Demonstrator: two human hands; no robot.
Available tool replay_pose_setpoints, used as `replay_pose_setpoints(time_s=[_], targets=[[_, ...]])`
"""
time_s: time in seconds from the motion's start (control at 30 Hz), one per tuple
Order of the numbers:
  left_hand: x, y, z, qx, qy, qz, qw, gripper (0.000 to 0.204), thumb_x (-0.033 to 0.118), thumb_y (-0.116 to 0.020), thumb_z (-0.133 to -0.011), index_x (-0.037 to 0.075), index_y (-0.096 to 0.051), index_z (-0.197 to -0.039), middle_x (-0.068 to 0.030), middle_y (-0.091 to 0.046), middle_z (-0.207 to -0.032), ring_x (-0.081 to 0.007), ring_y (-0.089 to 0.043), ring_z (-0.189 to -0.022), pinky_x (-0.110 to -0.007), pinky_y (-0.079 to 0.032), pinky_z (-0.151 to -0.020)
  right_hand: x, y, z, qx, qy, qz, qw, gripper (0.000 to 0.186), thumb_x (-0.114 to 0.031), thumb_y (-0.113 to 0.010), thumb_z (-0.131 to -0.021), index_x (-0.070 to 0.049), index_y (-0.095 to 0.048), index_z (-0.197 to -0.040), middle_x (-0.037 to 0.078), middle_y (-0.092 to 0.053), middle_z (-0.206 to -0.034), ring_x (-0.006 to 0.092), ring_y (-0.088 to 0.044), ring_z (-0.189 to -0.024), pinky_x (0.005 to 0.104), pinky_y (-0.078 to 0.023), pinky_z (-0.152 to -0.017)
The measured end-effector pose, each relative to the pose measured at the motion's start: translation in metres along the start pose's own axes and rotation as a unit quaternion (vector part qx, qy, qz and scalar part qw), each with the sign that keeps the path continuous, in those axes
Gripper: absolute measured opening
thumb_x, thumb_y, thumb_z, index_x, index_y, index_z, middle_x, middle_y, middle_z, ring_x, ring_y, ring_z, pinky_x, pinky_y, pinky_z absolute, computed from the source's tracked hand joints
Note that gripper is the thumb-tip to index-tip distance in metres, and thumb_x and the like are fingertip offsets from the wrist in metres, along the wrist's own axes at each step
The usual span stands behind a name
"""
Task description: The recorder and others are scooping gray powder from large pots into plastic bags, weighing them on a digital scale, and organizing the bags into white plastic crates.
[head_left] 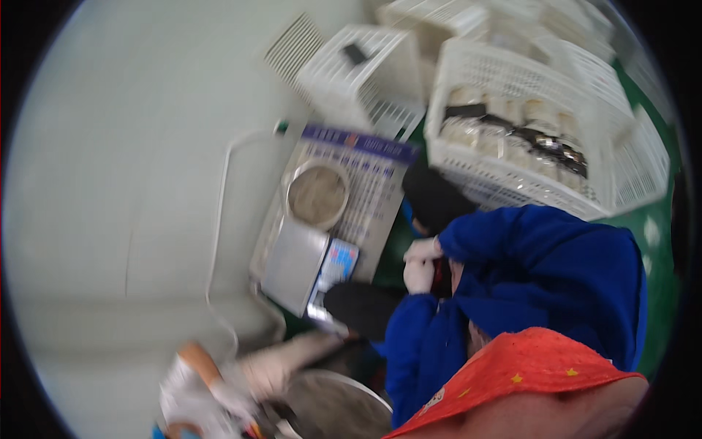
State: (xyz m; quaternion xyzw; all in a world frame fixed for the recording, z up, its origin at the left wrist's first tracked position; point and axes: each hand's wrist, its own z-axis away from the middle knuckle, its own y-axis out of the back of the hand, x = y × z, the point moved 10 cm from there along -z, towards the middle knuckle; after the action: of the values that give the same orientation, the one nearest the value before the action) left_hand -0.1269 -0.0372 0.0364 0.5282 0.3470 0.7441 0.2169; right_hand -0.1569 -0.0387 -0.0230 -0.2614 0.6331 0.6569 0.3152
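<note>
My right hand [423, 250] and my left hand [418, 276], both in white gloves, are close together in front of my body. Their fingers look curled in, the right hand lying against the left. Whatever they may hold is hidden; a dark red patch [442, 278] shows beside them. Blue sleeves [541, 252] cover my arms. My dark knees [439, 196] flank the hands. A scale with a flat metal plate [296, 267] lies beyond them, next to a round tub [319, 194] of grey-brown material.
Scale and tub rest on a printed board [373, 186] with a purple edge. A white crate [515, 62] holds several bagged pale items [541, 128]; other crates [362, 73] lie nearby. At lower left, another person's gloved hand [234, 399] is near a second bowl [365, 388]. A white cable [219, 212] runs along the wall.
</note>
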Motion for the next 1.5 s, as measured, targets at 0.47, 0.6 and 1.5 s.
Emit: replay_pose_setpoints(time_s=[0.47,0.6,1.5], targets=[[-0.012,0.016,0.008,0.062,0.047,0.069,0.995,0.022,0.022,-0.062,-0.075,0.004,-0.072,-0.083,-0.0233,-0.067,-0.091,-0.0394,-0.066,-0.086,-0.048,-0.053,-0.078,0.027,-0.014,0.014,0.025,-0.296,-0.446,0.844,0.032,-0.025,-0.048,-0.096,-0.001,-0.069,-0.092,0.011,-0.069,-0.091,0.0197,-0.064,-0.087,0.0335,-0.047,-0.080],[-0.010,0.008,0.006,0.052,0.040,0.045,0.997,0.021,0.021,-0.062,-0.075,0.006,-0.073,-0.085,-0.0223,-0.067,-0.093,-0.0392,-0.065,-0.087,-0.047,-0.053,-0.078,0.038,-0.015,0.019,0.024,-0.303,-0.432,0.849,0.033,-0.027,-0.049,-0.096,-0.001,-0.070,-0.093,0.009,-0.069,-0.090,0.0180,-0.064,-0.084,0.0319,-0.047,-0.079],[0.000,0.014,-0.002,0.063,0.021,0.077,0.995,0.030,0.027,-0.056,-0.085,0.004,-0.070,-0.072,-0.0184,-0.067,-0.078,-0.0382,-0.064,-0.079,-0.050,-0.050,-0.074,0.081,0.227,-0.138,0.195,-0.301,-0.231,0.905,0.059,-0.029,-0.055,-0.096,-0.002,-0.038,-0.145,0.007,-0.068,-0.098,0.0124,-0.063,-0.076,0.0241,-0.049,-0.064]])
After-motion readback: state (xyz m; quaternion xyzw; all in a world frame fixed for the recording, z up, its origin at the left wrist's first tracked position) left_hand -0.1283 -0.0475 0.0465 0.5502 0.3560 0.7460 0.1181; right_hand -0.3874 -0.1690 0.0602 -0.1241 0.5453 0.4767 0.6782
